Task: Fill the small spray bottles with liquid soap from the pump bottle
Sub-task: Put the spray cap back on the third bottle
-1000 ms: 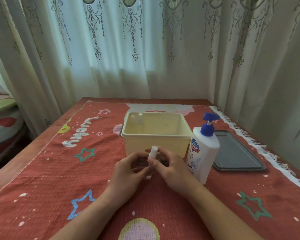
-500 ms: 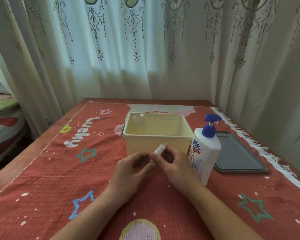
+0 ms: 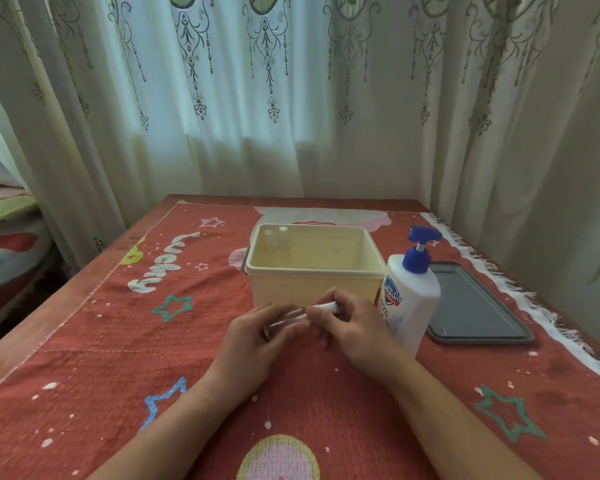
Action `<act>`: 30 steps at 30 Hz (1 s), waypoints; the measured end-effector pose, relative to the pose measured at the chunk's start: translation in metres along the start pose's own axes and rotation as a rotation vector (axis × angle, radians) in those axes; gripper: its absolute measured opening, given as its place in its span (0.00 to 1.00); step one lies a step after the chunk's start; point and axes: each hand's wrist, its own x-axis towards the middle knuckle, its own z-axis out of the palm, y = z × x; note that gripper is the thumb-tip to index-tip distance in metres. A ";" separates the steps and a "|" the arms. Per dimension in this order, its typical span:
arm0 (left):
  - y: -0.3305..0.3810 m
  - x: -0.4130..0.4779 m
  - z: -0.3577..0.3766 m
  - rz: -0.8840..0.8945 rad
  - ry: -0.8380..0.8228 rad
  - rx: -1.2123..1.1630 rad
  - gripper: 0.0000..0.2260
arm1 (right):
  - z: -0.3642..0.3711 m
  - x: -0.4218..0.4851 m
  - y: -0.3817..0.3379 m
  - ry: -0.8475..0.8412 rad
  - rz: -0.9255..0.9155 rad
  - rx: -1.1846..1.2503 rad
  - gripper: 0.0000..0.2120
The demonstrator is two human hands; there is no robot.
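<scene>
A small clear spray bottle with a white cap lies nearly level between my hands, just in front of the cream tub. My left hand grips its clear body. My right hand pinches the white cap end. The white pump bottle with a blue pump head stands upright right beside my right hand. Two more small spray bottles stand in the far left corner of the cream plastic tub.
A dark grey tray lies flat to the right of the pump bottle. A red patterned cloth covers the table. Curtains hang close behind the table and along its right side.
The small bottle was upright between my hands a second ago; it has been tipped over to the right and now lies almost level. Both hands stayed in front of the tub.
</scene>
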 end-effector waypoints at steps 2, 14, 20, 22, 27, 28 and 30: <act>-0.002 0.000 0.001 0.047 0.039 0.058 0.13 | 0.003 0.001 0.001 0.015 0.040 0.074 0.08; 0.001 -0.001 0.006 -0.015 -0.030 0.080 0.17 | 0.003 -0.008 -0.009 0.055 -0.070 -0.075 0.05; -0.001 -0.001 0.004 0.103 -0.070 0.196 0.09 | 0.002 -0.003 -0.006 0.024 0.006 0.026 0.06; 0.000 -0.001 0.005 0.159 -0.042 0.312 0.10 | 0.005 -0.002 -0.005 0.047 0.031 0.101 0.06; 0.005 -0.001 0.007 0.174 -0.022 0.350 0.13 | 0.010 -0.003 -0.006 0.085 0.071 0.344 0.10; 0.007 -0.001 0.009 0.149 -0.004 0.277 0.11 | 0.011 -0.003 -0.006 0.088 0.072 0.377 0.11; 0.010 -0.004 0.013 0.047 0.011 0.101 0.08 | 0.014 -0.004 -0.005 0.097 0.074 0.440 0.14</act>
